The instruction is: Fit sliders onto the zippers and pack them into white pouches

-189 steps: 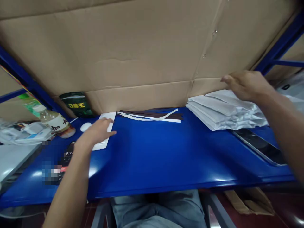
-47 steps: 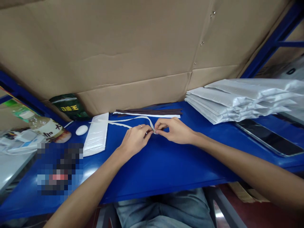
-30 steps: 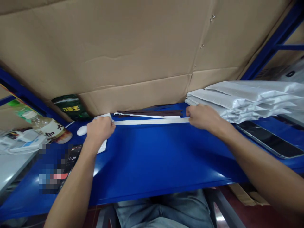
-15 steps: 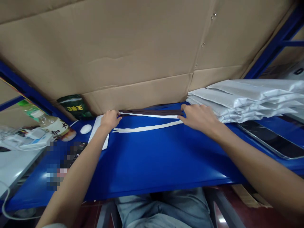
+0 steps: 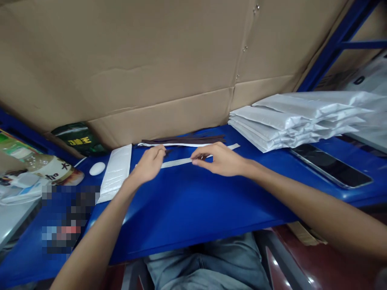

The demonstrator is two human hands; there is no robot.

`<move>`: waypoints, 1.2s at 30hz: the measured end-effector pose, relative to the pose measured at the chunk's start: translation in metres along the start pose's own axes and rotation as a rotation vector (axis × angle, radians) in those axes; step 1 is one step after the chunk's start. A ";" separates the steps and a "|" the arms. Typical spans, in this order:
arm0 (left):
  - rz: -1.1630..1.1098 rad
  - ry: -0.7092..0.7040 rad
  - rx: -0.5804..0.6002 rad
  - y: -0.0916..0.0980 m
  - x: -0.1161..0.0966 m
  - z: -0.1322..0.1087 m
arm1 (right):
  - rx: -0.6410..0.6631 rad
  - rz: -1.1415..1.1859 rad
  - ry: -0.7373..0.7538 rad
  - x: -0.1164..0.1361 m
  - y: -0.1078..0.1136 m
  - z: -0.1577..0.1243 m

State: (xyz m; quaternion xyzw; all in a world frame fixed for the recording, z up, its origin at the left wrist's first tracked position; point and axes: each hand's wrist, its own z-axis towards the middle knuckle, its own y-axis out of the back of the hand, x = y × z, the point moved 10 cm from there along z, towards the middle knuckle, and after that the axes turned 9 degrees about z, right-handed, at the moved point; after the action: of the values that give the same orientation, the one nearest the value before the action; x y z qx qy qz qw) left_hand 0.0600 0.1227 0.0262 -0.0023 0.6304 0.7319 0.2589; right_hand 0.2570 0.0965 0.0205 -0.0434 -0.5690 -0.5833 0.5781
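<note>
On the blue tabletop (image 5: 181, 205), a long white strip (image 5: 178, 162) slants up to the right. My left hand (image 5: 150, 163) is closed over its left part, with a small dark piece, apparently the end of a brown strip, poking out at the fingertips. My right hand (image 5: 222, 159) is curled in a pinch right at the white strip. Something dark shows between its fingers, but what they grip is unclear. Behind both hands lies a bundle of dark brown strips (image 5: 187, 139) with a white strip along its front edge.
White padded mailers (image 5: 290, 117) are piled at the right, beside a phone (image 5: 332, 165). On the left lie one white mailer (image 5: 116, 171), a white round object (image 5: 97, 168), a dark green pouch (image 5: 75, 139) and a bottle (image 5: 57, 169). A cardboard wall (image 5: 151, 60) rises behind.
Both hands have left the brown bundle and come nearer to me and closer together. The bundle now lies free. My view has shifted slightly.
</note>
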 end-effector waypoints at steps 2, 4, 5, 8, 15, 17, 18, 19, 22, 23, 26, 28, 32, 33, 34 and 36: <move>-0.094 -0.061 0.035 -0.008 -0.032 -0.010 | -0.008 0.202 -0.004 0.004 -0.013 0.000; -0.140 -0.109 0.063 -0.016 -0.055 -0.018 | -0.037 0.307 -0.039 0.001 -0.021 0.000; -0.154 -0.128 0.074 -0.020 -0.063 -0.021 | -0.037 0.344 -0.049 0.000 -0.025 0.000; -0.199 -0.154 0.080 -0.024 -0.074 -0.026 | -0.008 0.462 -0.053 -0.002 -0.031 0.000; 0.294 -0.181 -0.015 -0.015 -0.079 -0.031 | -0.081 0.285 0.030 0.013 -0.022 -0.002; 0.466 -0.174 -0.042 -0.017 -0.077 -0.031 | -0.091 0.256 0.054 0.017 -0.021 -0.003; 0.512 -0.181 -0.052 -0.018 -0.077 -0.031 | -0.098 0.234 0.067 0.019 -0.021 -0.002; 0.537 -0.193 -0.064 -0.019 -0.078 -0.031 | -0.099 0.201 0.085 0.021 -0.020 -0.002; 0.534 -0.198 -0.124 -0.013 -0.075 -0.030 | -0.103 0.046 0.155 0.025 -0.016 0.000; 0.527 -0.181 -0.158 -0.007 -0.071 -0.029 | -0.106 -0.011 0.171 0.022 -0.012 0.001; 0.564 -0.062 -0.270 0.020 -0.045 -0.025 | -0.136 -0.169 0.162 0.002 0.008 0.003; 0.638 0.071 -0.329 0.041 -0.015 -0.022 | -0.156 -0.262 0.128 -0.020 0.028 0.003; 0.748 0.389 -0.402 0.086 0.059 -0.030 | -0.181 -0.428 0.078 -0.057 0.070 0.000; 0.756 0.450 -0.416 0.095 0.076 -0.035 | -0.195 -0.463 0.066 -0.064 0.079 -0.001; 0.756 0.496 -0.424 0.102 0.090 -0.039 | -0.206 -0.490 0.056 -0.068 0.086 -0.002; 0.735 0.576 -0.418 0.111 0.113 -0.047 | -0.218 -0.527 0.038 -0.070 0.094 -0.003</move>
State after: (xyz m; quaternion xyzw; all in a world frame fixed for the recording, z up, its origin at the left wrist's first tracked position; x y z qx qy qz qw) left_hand -0.0953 0.1135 0.0817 -0.0341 0.4755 0.8546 -0.2059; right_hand 0.3497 0.1674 0.0273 0.0552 -0.4835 -0.7718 0.4092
